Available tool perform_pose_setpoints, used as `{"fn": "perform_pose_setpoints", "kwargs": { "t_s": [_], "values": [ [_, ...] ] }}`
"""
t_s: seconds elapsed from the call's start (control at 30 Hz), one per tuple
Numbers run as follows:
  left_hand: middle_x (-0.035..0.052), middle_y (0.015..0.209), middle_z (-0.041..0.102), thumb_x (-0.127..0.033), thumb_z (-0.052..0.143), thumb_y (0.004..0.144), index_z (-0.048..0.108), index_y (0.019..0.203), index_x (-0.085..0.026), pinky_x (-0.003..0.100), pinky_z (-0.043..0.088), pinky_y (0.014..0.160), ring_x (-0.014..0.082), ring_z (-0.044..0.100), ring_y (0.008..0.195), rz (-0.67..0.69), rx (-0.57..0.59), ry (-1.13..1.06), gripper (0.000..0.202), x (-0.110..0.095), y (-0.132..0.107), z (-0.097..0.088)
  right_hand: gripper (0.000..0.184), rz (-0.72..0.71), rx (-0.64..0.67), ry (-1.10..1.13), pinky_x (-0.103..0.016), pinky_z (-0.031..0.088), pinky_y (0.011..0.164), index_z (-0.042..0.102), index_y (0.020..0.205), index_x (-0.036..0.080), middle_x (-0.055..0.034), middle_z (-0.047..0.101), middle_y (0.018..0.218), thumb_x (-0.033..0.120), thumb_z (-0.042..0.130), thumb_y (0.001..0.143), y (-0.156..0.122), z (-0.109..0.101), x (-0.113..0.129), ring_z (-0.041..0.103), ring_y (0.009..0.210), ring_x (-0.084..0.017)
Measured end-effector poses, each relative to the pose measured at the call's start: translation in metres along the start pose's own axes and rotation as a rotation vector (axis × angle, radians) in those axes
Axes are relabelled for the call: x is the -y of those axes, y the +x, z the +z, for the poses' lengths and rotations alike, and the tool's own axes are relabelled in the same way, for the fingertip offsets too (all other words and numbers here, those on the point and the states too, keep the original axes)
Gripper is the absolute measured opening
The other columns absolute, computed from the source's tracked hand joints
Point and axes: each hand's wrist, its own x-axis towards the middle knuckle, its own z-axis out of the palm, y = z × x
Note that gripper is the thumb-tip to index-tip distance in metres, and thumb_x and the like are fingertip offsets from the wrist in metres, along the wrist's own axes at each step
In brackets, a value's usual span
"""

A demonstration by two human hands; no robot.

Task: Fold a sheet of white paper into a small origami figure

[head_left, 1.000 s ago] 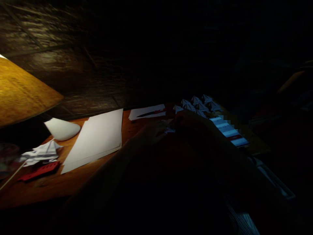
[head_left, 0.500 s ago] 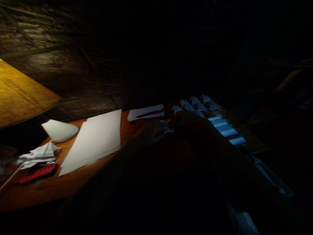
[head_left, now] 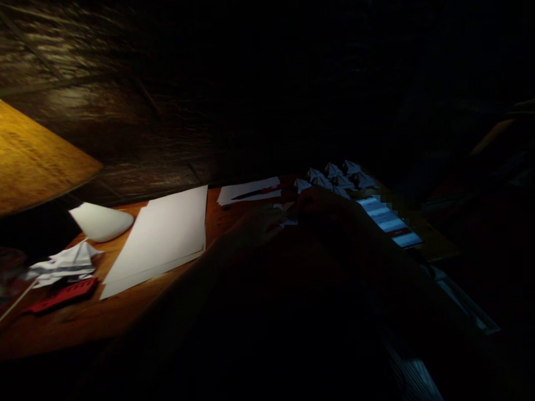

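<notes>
The scene is very dark. My left hand and my right hand meet over a small white piece of paper on the wooden table. Both hands seem closed on the paper, though the shadow hides the fingers. Just behind the hands lie several small folded white paper shapes. A stack of white sheets lies to the left of my left hand.
A yellow lampshade hangs over the table's left end. Below it lie a white cone, crumpled paper and a red strip. A sheet with a dark knife-like tool lies at the back. A lit screen glows at right.
The view has shifted slightly. Both hands stay together over the small paper, with no clear movement.
</notes>
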Motion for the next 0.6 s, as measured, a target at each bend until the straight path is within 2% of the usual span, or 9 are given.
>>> {"fn": "perform_pose_setpoints", "kwargs": {
  "t_s": [0.23, 0.47, 0.6],
  "values": [
    [0.0090, 0.116, 0.067, -0.028, 0.051, 0.096, 0.063, 0.122, -0.020, 0.043, 0.049, 0.090, 0.0265, 0.059, 0.107, -0.001, 0.008, 0.028, 0.030, 0.000, 0.000, 0.002, 0.037, 0.018, 0.053, -0.042, -0.026, 0.048, 0.078, 0.081, 0.104, 0.018, -0.0055, 0.079, 0.102, 0.009, 0.057, 0.078, -0.005, -0.006, 0.000, 0.069, 0.088, -0.018],
    [0.0092, 0.119, 0.066, -0.025, 0.053, 0.094, 0.063, 0.120, -0.020, 0.043, 0.048, 0.092, 0.0272, 0.058, 0.110, -0.001, -0.004, 0.030, 0.028, -0.001, 0.000, 0.001, 0.036, 0.020, -0.130, -0.265, -0.028, 0.047, 0.083, 0.081, 0.108, 0.029, -0.0024, 0.076, 0.111, 0.018, 0.056, 0.084, -0.011, -0.008, 0.012, 0.067, 0.098, -0.020],
    [0.0090, 0.122, 0.065, -0.023, 0.053, 0.094, 0.062, 0.122, -0.021, 0.043, 0.048, 0.093, 0.0263, 0.057, 0.112, 0.002, 0.000, 0.013, 0.030, -0.002, -0.001, 0.001, 0.040, 0.019, -0.016, -0.339, -0.026, 0.046, 0.075, 0.079, 0.113, 0.032, -0.0023, 0.076, 0.112, 0.016, 0.055, 0.085, -0.013, -0.009, 0.026, 0.067, 0.093, -0.018]
  ]
}}
